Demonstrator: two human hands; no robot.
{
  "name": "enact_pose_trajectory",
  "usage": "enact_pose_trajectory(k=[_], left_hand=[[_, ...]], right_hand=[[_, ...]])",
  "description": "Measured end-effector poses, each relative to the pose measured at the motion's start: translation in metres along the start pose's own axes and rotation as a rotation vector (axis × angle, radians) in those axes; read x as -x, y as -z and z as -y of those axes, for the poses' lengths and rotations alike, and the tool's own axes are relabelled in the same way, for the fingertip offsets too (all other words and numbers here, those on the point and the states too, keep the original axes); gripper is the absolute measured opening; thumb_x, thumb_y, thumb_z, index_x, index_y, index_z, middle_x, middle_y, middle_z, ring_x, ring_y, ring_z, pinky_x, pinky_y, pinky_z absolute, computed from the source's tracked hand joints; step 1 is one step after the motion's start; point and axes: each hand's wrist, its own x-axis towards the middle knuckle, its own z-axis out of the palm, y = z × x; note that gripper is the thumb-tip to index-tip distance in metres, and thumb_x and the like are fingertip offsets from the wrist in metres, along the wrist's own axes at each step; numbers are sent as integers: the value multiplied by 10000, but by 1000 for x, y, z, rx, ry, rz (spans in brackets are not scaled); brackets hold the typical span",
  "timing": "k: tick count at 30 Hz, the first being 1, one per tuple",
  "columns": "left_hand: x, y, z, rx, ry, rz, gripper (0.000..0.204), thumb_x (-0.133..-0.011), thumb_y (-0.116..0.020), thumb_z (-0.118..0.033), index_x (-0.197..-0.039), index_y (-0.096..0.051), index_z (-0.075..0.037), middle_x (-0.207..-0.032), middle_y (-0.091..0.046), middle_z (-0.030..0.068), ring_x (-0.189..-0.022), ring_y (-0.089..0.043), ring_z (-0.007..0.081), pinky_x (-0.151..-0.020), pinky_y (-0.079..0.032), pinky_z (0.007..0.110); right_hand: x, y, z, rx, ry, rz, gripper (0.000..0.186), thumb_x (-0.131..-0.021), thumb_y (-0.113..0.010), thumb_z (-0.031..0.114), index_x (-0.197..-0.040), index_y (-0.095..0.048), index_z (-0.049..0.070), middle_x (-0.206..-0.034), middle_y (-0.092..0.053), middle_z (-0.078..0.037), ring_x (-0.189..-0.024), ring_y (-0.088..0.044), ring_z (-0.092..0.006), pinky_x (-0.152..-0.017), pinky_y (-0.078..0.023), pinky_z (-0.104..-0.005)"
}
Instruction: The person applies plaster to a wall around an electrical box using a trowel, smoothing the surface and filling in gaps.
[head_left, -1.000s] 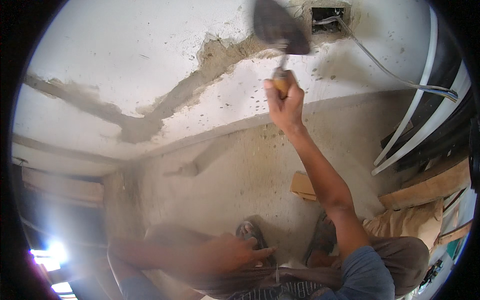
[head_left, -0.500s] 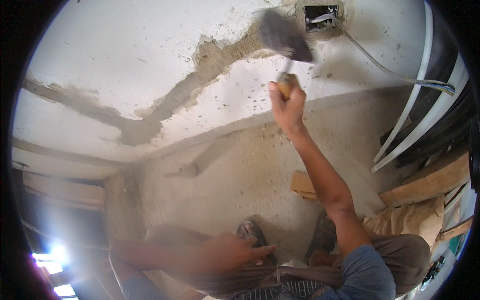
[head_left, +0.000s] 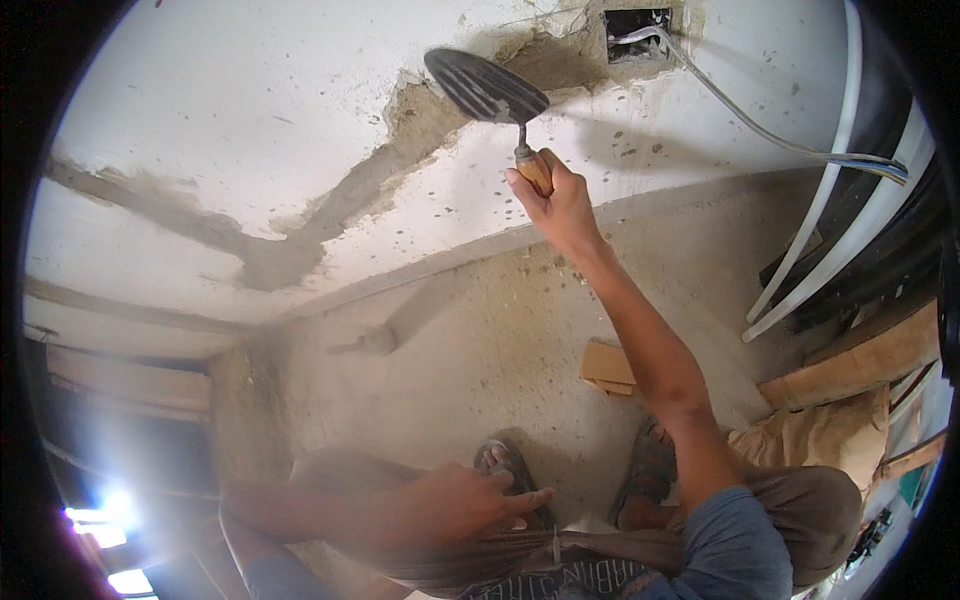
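My right hand [head_left: 560, 205] is closed round the wooden handle of a trowel [head_left: 487, 88]. Its dark, pointed blade is lifted against the white wall [head_left: 300, 80], over a filled strip of grey-brown mortar [head_left: 345, 190]; whether blade and mortar touch I cannot tell. The strip runs from the lower left up to a recessed electrical box [head_left: 638, 36] with a grey cable [head_left: 735, 112] coming out. My left hand [head_left: 480, 505] rests near my lap, its index finger stretched out and holding nothing visible.
White conduit pipes [head_left: 832, 190] and black tubing stand at the right, beside a wooden board [head_left: 860, 365] and brown paper [head_left: 820, 435]. A small piece of cardboard [head_left: 606, 367] lies on the floor by my right foot. The cable's bare ends hang near the pipes.
The trowel has swept left along the mortar strip, away from the electrical box, and its blade has tilted leftward. My right hand moved slightly left and down. My left hand stayed put.
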Motion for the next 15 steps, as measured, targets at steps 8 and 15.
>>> enact_pose_trajectory(k=[8, 15], left_hand=[[-1, 2, 1, -1, -8, -7, 661, -999, -512, -304, -1598, -254, -196, -1017, -625, 197, -754, -699, 359, -616, -571, 446], [3, -4, 1, 34, -28, -36, 627, -1018, -489, -324, -1588, -278, -173, -966, -626, 194, -720, -686, 354, -599, -557, 451]], right_hand=[[-1, -1, 6, 138, 43, 27, 413, -953, -687, 414, -943, -585, 14, -617, -615, -101, -530, -646, -224, -494, -491, -322], [5, -6, 6, 63, 50, 27, 289, -977, -684, 291, -934, -575, 26, -633, -559, -26, -569, -547, -96, -506, -453, -293]])
